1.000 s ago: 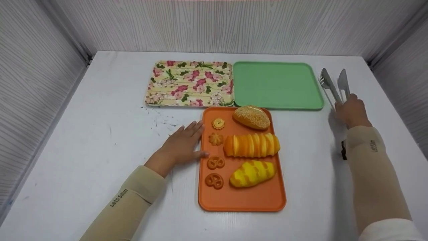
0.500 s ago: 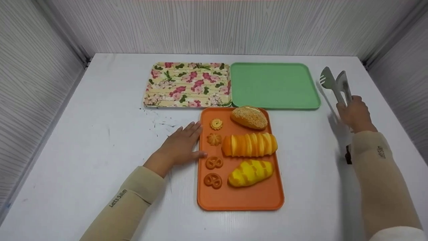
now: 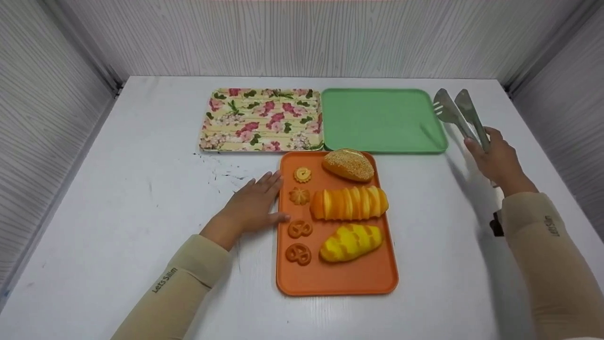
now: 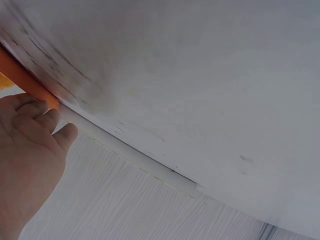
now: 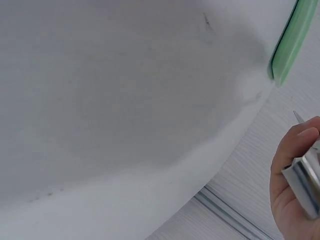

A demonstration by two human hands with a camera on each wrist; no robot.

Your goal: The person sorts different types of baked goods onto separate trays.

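Note:
My right hand [image 3: 498, 160] grips a pair of metal bread tongs [image 3: 466, 105], one side forked and the other flat. The tongs' tips are spread apart over the right edge of the green tray [image 3: 384, 120]. In the right wrist view, the fingers curl round the shiny metal end [image 5: 305, 185] of the tongs. My left hand [image 3: 252, 203] lies with straight fingers along the left rim of the orange tray [image 3: 337, 281]. On this tray are a sesame bun [image 3: 349, 165], a ridged loaf [image 3: 350, 203] and a yellow striped bread [image 3: 352, 242].
Down the orange tray's left side run small cookies [image 3: 299, 195] and two pretzels [image 3: 298, 254]. A floral tray [image 3: 262, 120] stands left of the green one, both behind the orange tray. Wood-grain panels [image 3: 302, 38] enclose the white table [image 3: 118, 189] at the back and sides.
The tongs have lifted off the table at the right and shifted left, their tips now overlapping the green tray's edge. The left hand stays at the orange tray.

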